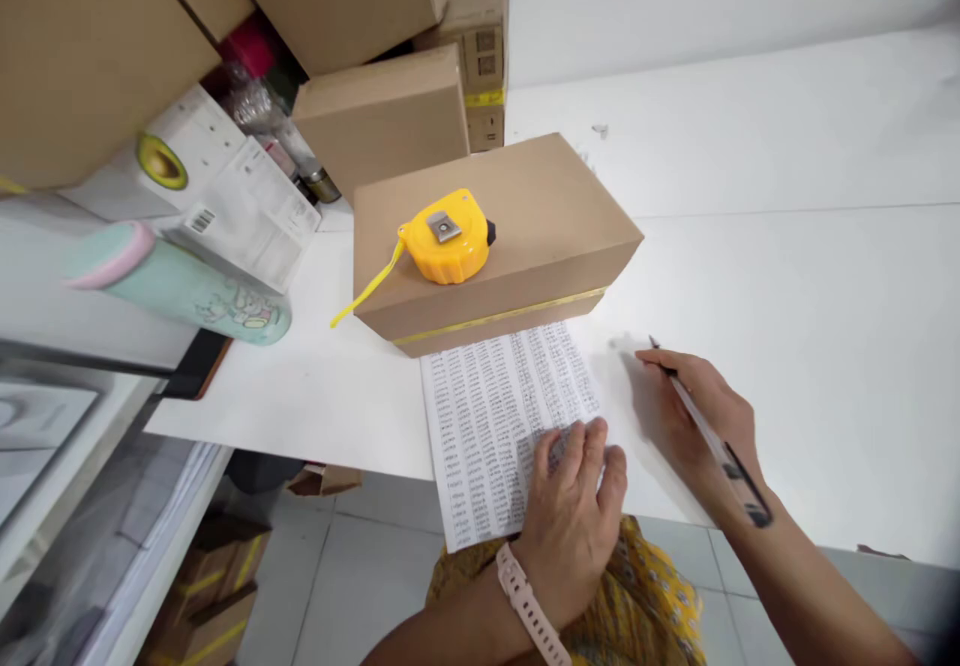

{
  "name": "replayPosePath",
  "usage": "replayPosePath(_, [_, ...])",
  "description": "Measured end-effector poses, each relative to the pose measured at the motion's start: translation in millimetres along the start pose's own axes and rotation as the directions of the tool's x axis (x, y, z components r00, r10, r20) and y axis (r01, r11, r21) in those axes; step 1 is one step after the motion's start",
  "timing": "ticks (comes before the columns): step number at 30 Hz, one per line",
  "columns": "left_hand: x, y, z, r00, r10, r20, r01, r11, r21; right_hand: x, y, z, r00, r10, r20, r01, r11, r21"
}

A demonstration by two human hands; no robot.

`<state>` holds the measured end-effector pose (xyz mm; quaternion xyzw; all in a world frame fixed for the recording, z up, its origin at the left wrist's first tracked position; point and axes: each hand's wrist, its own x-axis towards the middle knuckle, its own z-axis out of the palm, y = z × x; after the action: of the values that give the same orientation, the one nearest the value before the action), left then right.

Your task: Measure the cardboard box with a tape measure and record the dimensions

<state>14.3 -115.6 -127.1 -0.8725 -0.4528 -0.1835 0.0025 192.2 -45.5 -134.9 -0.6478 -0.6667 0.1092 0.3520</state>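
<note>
My left hand (571, 506) rests with fingers spread on the lower right part of a sheet of paper (480, 436), which is covered in columns of small handwriting. A pen (709, 431) is held in my right hand (705, 426), its tip pointing up and left, just right of the sheet. Beyond the sheet, and over its far edge, sits a closed cardboard box (540, 216) with yellow tape along its front side. On top of that box lies a yellow tape measure (450, 236) with a metal clip and a yellow wrist strap.
Left on the white table (787, 296) stands a mint-green bottle (202, 286) with a pink rim. Behind it are a white carton (240, 211) with an avocado picture and stacked cardboard boxes (382, 106). A shelf (112, 506) stands at the lower left, with taped boxes (202, 596) below.
</note>
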Motion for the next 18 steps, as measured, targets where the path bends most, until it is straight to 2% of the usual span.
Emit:
replayPosePath(3, [-3.8, -1.7, -4.6, 0.995, 0.003, 0.096, 0.007, 0.994, -0.105, 0.7, 12.0, -2.2, 0.988, -0.139, 0.063, 0.146, 0.979, -0.143])
replayPosePath(5, [-4.9, -9.3, -17.9, 0.995, -0.014, 0.099, 0.035, 0.977, -0.211, -0.7, 15.8, -1.7, 0.977, -0.189, 0.101, 0.209, 0.945, -0.25])
replayPosePath(7, [-2.1, -24.5, -41.4, 0.997, -0.068, -0.019, 0.061, 0.963, -0.261, -2.3, 16.0, -0.1, 0.968, -0.22, 0.119, 0.249, 0.9, -0.357])
replayPosePath(8, [1.5, -34.8, -56.3, 0.985, -0.109, -0.134, 0.074, 0.967, -0.242, -2.8, 15.3, 0.9, 0.965, -0.23, 0.124, 0.261, 0.877, -0.404])
replayPosePath(11, [21.6, -72.2, -105.0, 0.877, -0.133, -0.461, 0.111, 0.991, -0.074, -3.4, 13.2, 3.5, 0.965, -0.242, 0.104, 0.261, 0.83, -0.493])
replayPosePath(12, [31.0, -85.2, -119.8, 0.838, -0.108, -0.535, 0.127, 0.992, -0.003, -3.4, 12.9, 4.2, 0.966, -0.243, 0.09, 0.254, 0.826, -0.503])
replayPosePath(13, [41.4, -97.6, -132.8, 0.819, -0.089, -0.567, 0.146, 0.988, 0.057, -3.4, 12.9, 4.9, 0.967, -0.241, 0.076, 0.246, 0.828, -0.504])
replayPosePath(15, [63.4, -119.9, -152.8, 0.807, -0.114, -0.58, 0.209, 0.973, 0.099, -3.5, 13.5, 5.8, 0.971, -0.231, 0.052, 0.227, 0.843, -0.488])
replayPosePath(18, [94.7, -145.3, -169.4, 0.847, -0.268, -0.46, 0.288, 0.957, -0.028, -3.8, 15.0, 6.6, 0.977, -0.211, 0.027, 0.201, 0.873, -0.445])
